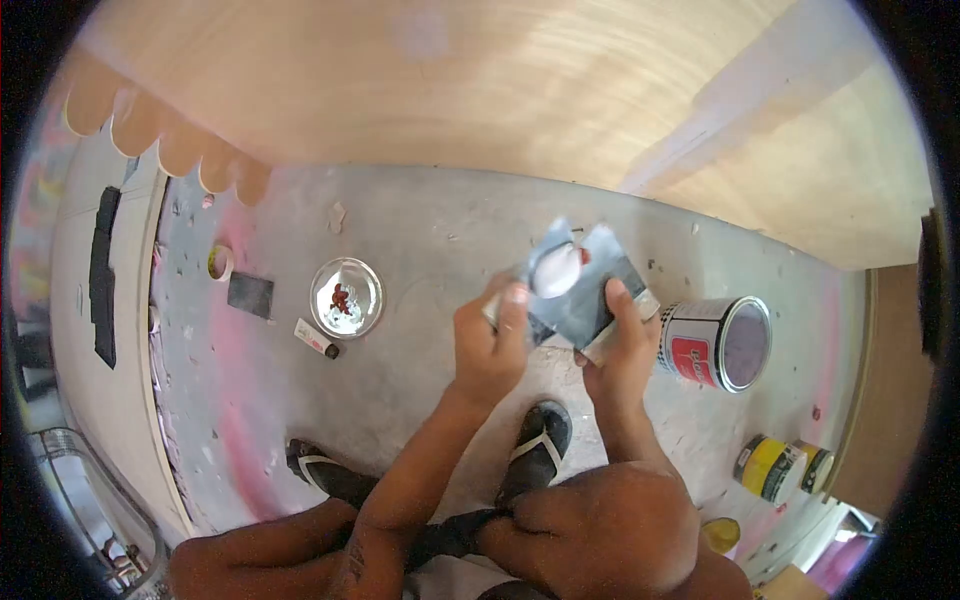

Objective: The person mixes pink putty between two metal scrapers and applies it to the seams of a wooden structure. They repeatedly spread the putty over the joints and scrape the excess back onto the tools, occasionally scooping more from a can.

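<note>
My left hand (492, 335) is closed on a metal putty spreader (557, 232), whose blade carries a thick white lump of putty (556, 272). In my right hand (622, 335) is a second metal putty spreader (618, 262), gripped with the thumb on top. The two blades overlap in front of me, above the floor. A small dab of red paste (584, 257) shows beside the white lump. Part of each spreader's back edge is hidden by my fingers.
On the grey floor (430, 250) lie a shiny round lid (372, 280) with reddish paste, a small tube (313, 336), a dark flat square (250, 296) and a tape roll (220, 262). A large can (690, 345) lies right; a yellow-banded can (768, 468) is nearer. Wooden panel (480, 90) ahead.
</note>
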`<state>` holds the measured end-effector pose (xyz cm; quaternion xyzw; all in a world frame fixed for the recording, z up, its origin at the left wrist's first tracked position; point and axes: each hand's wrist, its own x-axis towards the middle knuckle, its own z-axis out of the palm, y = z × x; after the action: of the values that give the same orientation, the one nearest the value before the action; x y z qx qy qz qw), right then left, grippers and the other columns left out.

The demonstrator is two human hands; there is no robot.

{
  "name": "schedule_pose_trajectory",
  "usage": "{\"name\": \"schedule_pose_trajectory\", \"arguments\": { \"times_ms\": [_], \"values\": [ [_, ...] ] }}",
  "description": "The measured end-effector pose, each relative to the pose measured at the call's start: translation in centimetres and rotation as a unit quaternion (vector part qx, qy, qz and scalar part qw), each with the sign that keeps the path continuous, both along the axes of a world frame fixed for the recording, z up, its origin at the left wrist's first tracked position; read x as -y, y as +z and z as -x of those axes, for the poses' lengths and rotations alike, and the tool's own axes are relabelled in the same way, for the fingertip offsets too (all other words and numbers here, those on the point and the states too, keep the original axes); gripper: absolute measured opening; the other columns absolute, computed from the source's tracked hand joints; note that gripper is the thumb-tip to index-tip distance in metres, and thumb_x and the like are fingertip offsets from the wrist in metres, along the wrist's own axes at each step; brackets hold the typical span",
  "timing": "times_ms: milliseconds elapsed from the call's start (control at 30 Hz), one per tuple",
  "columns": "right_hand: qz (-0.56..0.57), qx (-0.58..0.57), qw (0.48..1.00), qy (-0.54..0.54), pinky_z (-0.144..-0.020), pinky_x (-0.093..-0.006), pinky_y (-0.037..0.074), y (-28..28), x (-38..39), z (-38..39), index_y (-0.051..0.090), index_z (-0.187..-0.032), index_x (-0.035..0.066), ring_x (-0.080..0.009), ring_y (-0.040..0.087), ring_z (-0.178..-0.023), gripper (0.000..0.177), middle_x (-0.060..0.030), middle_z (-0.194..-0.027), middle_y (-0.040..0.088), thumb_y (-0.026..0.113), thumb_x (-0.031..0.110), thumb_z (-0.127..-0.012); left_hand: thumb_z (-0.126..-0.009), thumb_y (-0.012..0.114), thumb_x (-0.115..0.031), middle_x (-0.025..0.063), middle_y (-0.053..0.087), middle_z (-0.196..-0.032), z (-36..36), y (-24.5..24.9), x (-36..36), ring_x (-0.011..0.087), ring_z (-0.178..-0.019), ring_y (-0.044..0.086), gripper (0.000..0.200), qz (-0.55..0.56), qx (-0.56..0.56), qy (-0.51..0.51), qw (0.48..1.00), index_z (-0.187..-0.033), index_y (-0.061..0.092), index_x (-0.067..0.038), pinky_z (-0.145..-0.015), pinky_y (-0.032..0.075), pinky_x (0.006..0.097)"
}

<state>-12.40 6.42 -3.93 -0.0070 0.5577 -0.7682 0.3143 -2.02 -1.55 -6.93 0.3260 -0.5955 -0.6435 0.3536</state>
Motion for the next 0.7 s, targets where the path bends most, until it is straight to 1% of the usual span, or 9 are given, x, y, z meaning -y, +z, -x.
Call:
{"name": "schedule_pose_trajectory", "arguments": {
  "times_ms": [133,200,267,300,367,400,533,600,700],
  "values": [
    [0.051,-0.05,0.992,-0.102,-0.032,-0.0221,0.035,0.8,-0.1,3.1,0.057,-0.1,0.003,-0.0103,0.052,-0.044,0.02,-0.001,-0.071,0.058,0.06,0.021,-0.091,-0.098,0.048,-0.018,0.0101,0.065,-0.078,-0.3,-1.0,0.4,0.0128,-0.066,0.06,0.029,0.297,0.026,-0.143,0.944,-0.114,0.063,0.001,-0.059,0.049,0.0307],
    [0.139,-0.061,0.985,-0.085,-0.053,-0.0249,0.05,1.1,-2.2,5.1,0.058,-0.108,0.003,-0.0103,0.061,-0.069,0.022,-0.0021,-0.093,0.063,0.059,0.017,-0.092,-0.099,0.048,-0.023,0.0107,0.069,-0.084,0.1,-1.4,-0.5,0.0184,-0.065,0.065,0.029,0.304,0.004,-0.146,0.941,-0.106,0.066,-0.001,-0.059,0.051,0.0334],
    [0.118,-0.249,0.952,-0.135,-0.074,-0.0314,0.055,1.2,-3.5,4.5,0.056,-0.113,0.004,-0.0158,0.061,-0.086,0.024,-0.0064,-0.107,0.062,0.06,0.015,-0.092,-0.098,0.046,-0.031,0.0071,0.07,-0.085,0.4,-1.4,-1.4,0.022,-0.063,0.066,0.034,-0.237,0.004,-0.02,0.971,-0.101,0.066,-0.003,-0.057,0.052,0.0326],
    [0.145,-0.274,0.94,-0.14,-0.089,-0.0401,0.049,1.6,-3.9,3.2,0.057,-0.112,0.006,-0.027,0.06,-0.094,0.033,-0.0091,-0.102,0.059,0.072,0.014,-0.083,-0.098,0.046,-0.031,0.0071,0.07,-0.085,0.8,-1.1,-1.3,0.022,-0.063,0.066,0.034,-0.237,0.0,-0.024,0.971,-0.101,0.066,-0.003,-0.057,0.052,0.0326],
    [0.196,-0.463,0.864,0.016,-0.092,-0.0415,0.047,1.6,-5.2,4.3,0.057,-0.116,0.01,-0.0297,0.058,-0.098,0.038,-0.0108,-0.106,0.057,0.072,0.011,-0.08,-0.098,0.047,-0.035,0.0077,0.068,-0.084,1.5,0.3,-1.0,0.0209,-0.062,0.066,0.036,-0.524,-0.264,-0.089,0.805,-0.108,0.062,-0.004,-0.055,0.055,0.0318],
    [0.232,-0.617,0.732,0.172,-0.095,-0.043,0.045,1.4,-5.7,4.7,0.057,-0.119,0.014,-0.0325,0.056,-0.102,0.045,-0.0126,-0.109,0.056,0.073,0.007,-0.078,-0.098,0.047,-0.035,0.0077,0.068,-0.084,2.0,0.8,-1.2,0.0209,-0.062,0.066,0.036,-0.524,-0.267,-0.094,0.803,-0.108,0.062,-0.004,-0.055,0.055,0.0318],
    [-0.087,-0.611,0.76,0.203,-0.096,-0.0472,0.042,0.3,-6.4,5.6,0.059,-0.123,0.022,-0.0345,0.047,-0.113,0.06,-0.0161,-0.121,0.047,0.071,-0.001,-0.069,-0.097,0.05,-0.033,0.0089,0.066,-0.083,2.0,1.3,-1.9,0.0189,-0.059,0.065,0.034,-0.474,-0.217,-0.098,0.848,-0.109,0.058,-0.002,-0.044,0.052,0.0311],
    [-0.353,-0.669,0.582,0.298,-0.094,-0.0466,0.043,2.1,-6.6,8.4,0.058,-0.123,0.019,-0.0349,0.048,-0.11,0.064,-0.0141,-0.12,0.049,0.071,-0.001,-0.063,-0.098,0.051,-0.03,0.0089,0.065,-0.083,1.7,1.5,-1.7,0.0185,-0.057,0.064,0.03,-0.444,-0.209,-0.113,0.864,-0.105,0.058,-0.001,-0.039,0.049,0.0305],
    [-0.228,-0.767,0.554,0.232,-0.093,-0.0441,0.044,6.7,-7.8,8.7,0.057,-0.123,0.019,-0.0303,0.05,-0.11,0.058,-0.0093,-0.119,0.051,0.068,0.007,-0.067,-0.097,0.052,-0.028,0.0071,0.064,-0.082,1.7,1.8,-1.5,0.0173,-0.057,0.063,0.029,-0.37,-0.178,-0.097,0.907,-0.102,0.059,0.0,-0.041,0.05,0.0296]
  ]
}}
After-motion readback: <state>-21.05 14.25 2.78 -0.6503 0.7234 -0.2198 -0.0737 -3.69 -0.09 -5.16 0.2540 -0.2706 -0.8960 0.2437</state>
